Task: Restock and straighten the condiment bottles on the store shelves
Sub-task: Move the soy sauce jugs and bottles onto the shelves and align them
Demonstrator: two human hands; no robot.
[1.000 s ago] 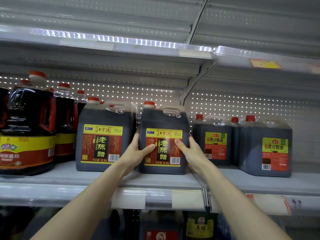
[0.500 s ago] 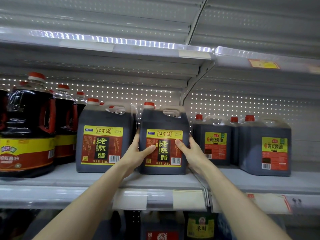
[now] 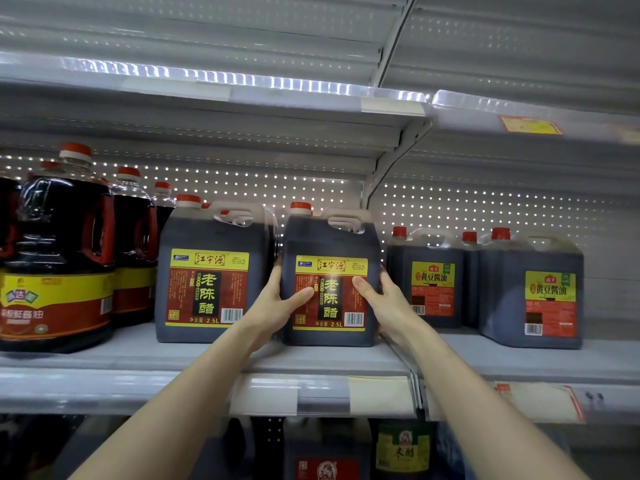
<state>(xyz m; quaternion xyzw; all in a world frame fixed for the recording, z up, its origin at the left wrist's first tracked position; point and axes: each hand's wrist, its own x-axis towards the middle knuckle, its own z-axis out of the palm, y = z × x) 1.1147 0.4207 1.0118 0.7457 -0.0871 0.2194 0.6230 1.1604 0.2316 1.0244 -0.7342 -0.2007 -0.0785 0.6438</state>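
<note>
Currently, your left hand point(image 3: 277, 303) and right hand point(image 3: 384, 303) are apart, one clamped on each side of the vinegar jug point(image 3: 329, 237). Thumbs lie across the front label; the other fingers wrap round the sides, mostly out of sight.

Position: jug stands upright on the shelf point(image 3: 138, 355), base down, label facing out, approx. mid-bay. It sits just beside the second vinegar jug point(image 3: 211, 289) on its left, with a narrow gap that your left hand fills. Its front looks a touch further fwd than the neighbour's, though the wide lens makes that hard to call.

Done, as far as visible: both vinegar jugs are on the shelf with labels front. Round bottles point(image 3: 55, 265) at far left stand in a row running back.

Outstanding, in my judgement: square this jug to its neighbour, then release. The soy sauce jugs point(image 3: 433, 289) to the right sit uneven, the nearer one well fwd of the other and turned slightly. Bare shelf remains in front of them, so that section prob. needs facing or more stock. Upper shelf point(image 3: 242, 95) shows no stock from this angle.

Vs. earlier frames: negligible change. Same grip, same thumb placement, jug in the same spot. Only the view shifts slightly.
</note>
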